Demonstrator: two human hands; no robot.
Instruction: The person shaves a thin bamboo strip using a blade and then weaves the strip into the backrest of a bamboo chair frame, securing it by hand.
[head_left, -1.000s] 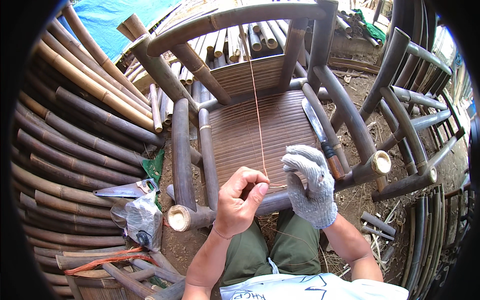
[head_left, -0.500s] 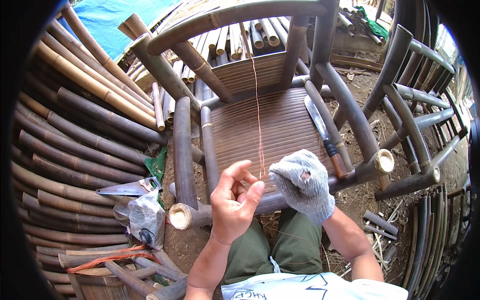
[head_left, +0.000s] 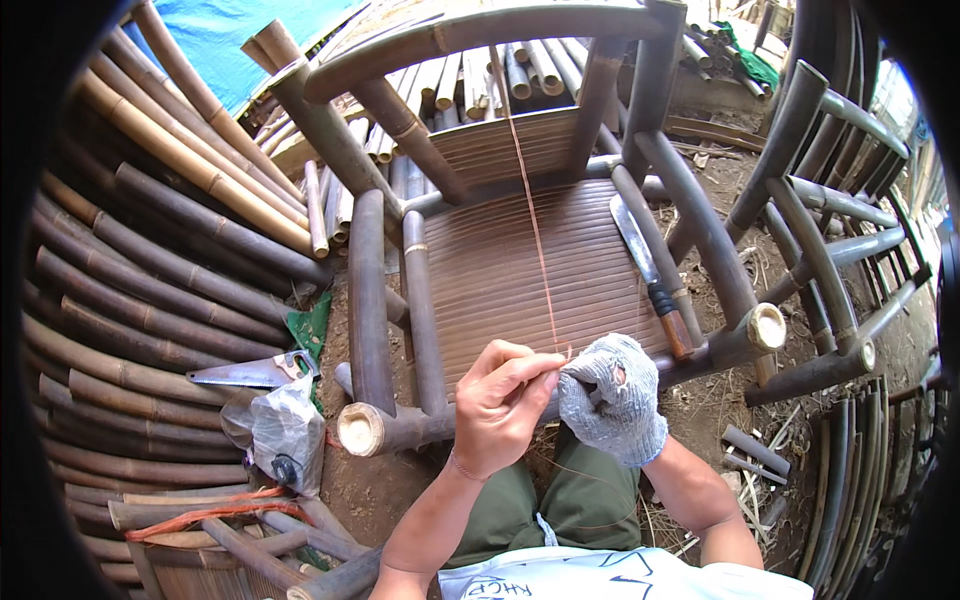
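Now the left hand (head_left: 497, 412) pinches the thin strand (head_left: 545, 270), the gloved right hand (head_left: 612, 402) curls, its grip unreadable, and overpulling could snap that strand.

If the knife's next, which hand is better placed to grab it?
Right, I'd say: the gloved right hand is nearer the knife lying on the right of the seat. The bare left hand is farther off and appears to pinch the thin cord. Whether the right holds cord is unclear.
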